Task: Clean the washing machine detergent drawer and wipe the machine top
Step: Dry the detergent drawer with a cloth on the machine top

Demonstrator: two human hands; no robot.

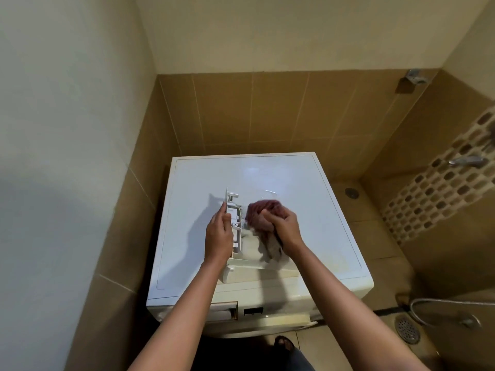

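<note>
A white washing machine (308, 210) stands against the tiled wall, seen from above. The white plastic detergent drawer (233, 218) stands on its side on the machine top. My left hand (218, 236) holds the drawer along its left wall, thumb and fingers round it. My right hand (284, 226) grips a bunched reddish-purple cloth (261, 214) and presses it against the drawer's right side. Part of the cloth hangs down under my wrist. The empty drawer slot (223, 313) shows at the machine's front left.
Brown tiled walls close in on the left and behind. To the right lies a tiled shower floor with a round drain (407, 329), a hose (439, 303), and a wall tap (466, 160). My foot (284, 344) is by the machine's front.
</note>
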